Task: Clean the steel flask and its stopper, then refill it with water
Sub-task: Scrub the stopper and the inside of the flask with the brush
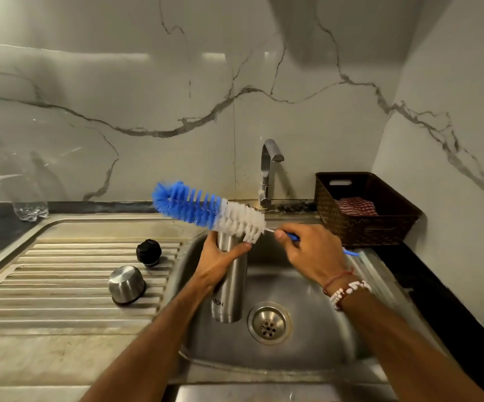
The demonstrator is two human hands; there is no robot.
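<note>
My left hand (220, 258) grips the steel flask (230, 288) near its top and holds it upright over the sink basin (307, 288). My right hand (307, 250) holds the thin blue handle of a bottle brush (206, 210). The blue and white bristle head lies almost level just above the flask's mouth, pointing left. The black stopper (148, 252) and the steel cap (126, 284) rest on the ribbed drainboard (60, 285) to the left of the basin. The cap sits mouth down.
A steel tap (268, 169) stands behind the basin, with no water running. The drain (269, 322) lies beside the flask's base. A clear plastic bottle (11, 181) with a blue cap stands at far left. A dark woven basket (362, 210) with striped cloth sits at right.
</note>
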